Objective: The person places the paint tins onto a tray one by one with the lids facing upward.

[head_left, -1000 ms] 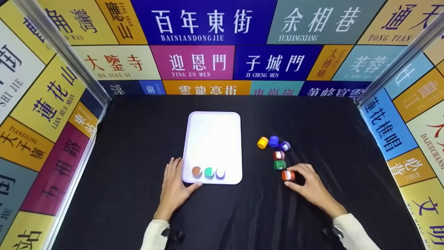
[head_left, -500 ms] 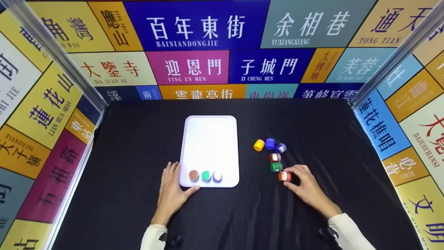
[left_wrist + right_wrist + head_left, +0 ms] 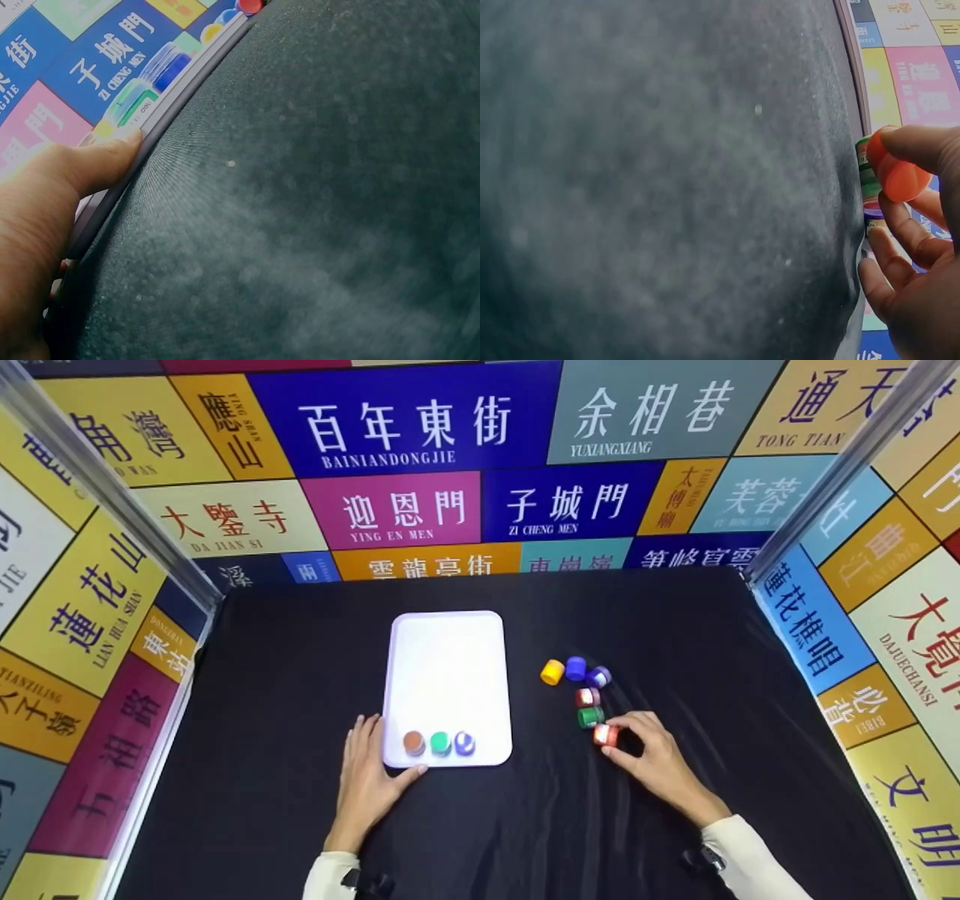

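Observation:
A white tray (image 3: pixel 447 660) lies on the black cloth, with three small jars along its near edge: brown-lidded (image 3: pixel 413 742), green-lidded (image 3: pixel 440 743) and purple-lidded (image 3: pixel 464 743). My left hand (image 3: pixel 369 780) lies flat beside the tray's near left corner, thumb against the tray rim (image 3: pixel 161 112). My right hand (image 3: pixel 651 757) pinches an orange-red jar (image 3: pixel 605 734) lying on its side, seen as an orange lid (image 3: pixel 895 169) in the right wrist view. Beyond it lie a green jar (image 3: pixel 590 717), a dark red jar (image 3: pixel 587 697), a purple jar (image 3: pixel 598 676), a blue jar (image 3: pixel 575 668) and a yellow jar (image 3: pixel 552 672).
The black cloth (image 3: pixel 675 645) covers the whole table. Walls of coloured sign panels (image 3: pixel 420 510) close it in at the back and both sides, with metal corner posts (image 3: pixel 112 495).
The view has shifted slightly. Both hands stay where they were, the right still on the orange-red jar, the left still at the tray's corner.

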The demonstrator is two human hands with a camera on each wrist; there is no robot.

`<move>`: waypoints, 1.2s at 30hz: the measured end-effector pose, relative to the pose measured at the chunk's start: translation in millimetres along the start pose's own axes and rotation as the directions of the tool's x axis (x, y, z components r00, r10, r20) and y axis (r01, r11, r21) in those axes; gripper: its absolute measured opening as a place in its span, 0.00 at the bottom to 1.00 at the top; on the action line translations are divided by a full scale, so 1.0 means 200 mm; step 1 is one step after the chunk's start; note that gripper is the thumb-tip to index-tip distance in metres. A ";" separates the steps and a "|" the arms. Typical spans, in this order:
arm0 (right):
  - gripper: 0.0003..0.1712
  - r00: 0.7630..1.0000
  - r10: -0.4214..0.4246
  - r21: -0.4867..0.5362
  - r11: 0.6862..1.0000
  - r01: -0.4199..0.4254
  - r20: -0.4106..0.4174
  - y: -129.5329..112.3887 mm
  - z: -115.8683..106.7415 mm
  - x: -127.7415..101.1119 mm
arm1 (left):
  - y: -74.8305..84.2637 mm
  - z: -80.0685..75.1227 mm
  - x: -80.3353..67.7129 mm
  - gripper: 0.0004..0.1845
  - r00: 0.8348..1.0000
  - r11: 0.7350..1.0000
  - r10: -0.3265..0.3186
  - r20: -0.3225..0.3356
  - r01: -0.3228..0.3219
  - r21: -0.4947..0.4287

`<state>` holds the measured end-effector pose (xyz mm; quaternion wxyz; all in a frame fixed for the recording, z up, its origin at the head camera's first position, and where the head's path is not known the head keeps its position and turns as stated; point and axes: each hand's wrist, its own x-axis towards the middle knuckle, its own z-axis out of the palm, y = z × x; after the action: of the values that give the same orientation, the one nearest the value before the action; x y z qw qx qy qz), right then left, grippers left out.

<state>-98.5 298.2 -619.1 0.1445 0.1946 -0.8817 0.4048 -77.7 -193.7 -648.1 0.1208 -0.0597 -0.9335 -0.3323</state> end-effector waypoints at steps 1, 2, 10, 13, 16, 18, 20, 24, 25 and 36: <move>0.25 1.000 -0.005 0.002 1.000 0.005 -0.004 0.00 0.00 0.00 | 0.00 0.00 0.00 0.61 1.000 1.000 -0.003 0.001 0.003 -0.001; 0.25 1.000 -0.013 0.005 1.000 0.013 -0.010 -0.01 0.00 0.01 | 0.00 0.00 0.00 0.61 1.000 1.000 -0.005 0.003 0.005 -0.001; 0.26 0.992 -0.104 0.061 0.992 0.109 -0.074 -0.05 0.02 0.06 | 0.00 -0.01 0.00 0.62 1.000 1.000 -0.025 0.012 0.026 -0.003; 0.27 0.989 -0.126 0.076 0.988 0.131 -0.071 -0.07 0.05 0.08 | 0.00 -0.01 -0.01 0.62 1.000 1.000 -0.029 0.010 0.029 -0.001; 0.27 0.987 -0.153 0.091 0.983 0.157 -0.057 -0.08 0.09 0.11 | 0.01 -0.02 -0.01 0.62 0.999 0.999 -0.038 0.018 0.038 0.000; 0.26 0.984 -0.169 0.097 0.980 0.173 -0.046 -0.09 0.12 0.13 | 0.01 -0.02 -0.01 0.62 0.999 0.999 -0.040 0.023 0.040 -0.001; 0.26 0.984 -0.177 0.095 0.979 0.179 -0.035 -0.10 0.15 0.14 | 0.01 -0.01 0.00 0.62 0.999 0.999 -0.039 0.030 0.039 -0.001; 0.25 0.982 -0.186 0.068 0.980 0.187 -0.009 -0.13 0.19 0.17 | 0.01 -0.01 0.01 0.63 0.999 0.999 -0.035 0.036 0.035 -0.002; 0.25 0.982 -0.188 0.064 0.980 0.188 -0.002 -0.14 0.20 0.18 | 0.01 -0.01 0.01 0.63 0.999 0.999 -0.034 0.036 0.034 -0.001; 0.24 0.966 -0.250 0.041 0.968 0.248 0.064 -0.22 0.31 0.26 | 0.00 -0.01 0.00 0.63 0.999 1.000 -0.022 0.023 0.022 -0.006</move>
<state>-129.7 213.0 -607.0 0.1605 0.3200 -0.8479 0.3910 -77.3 -195.5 -647.4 0.1062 -0.0537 -0.9344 -0.3359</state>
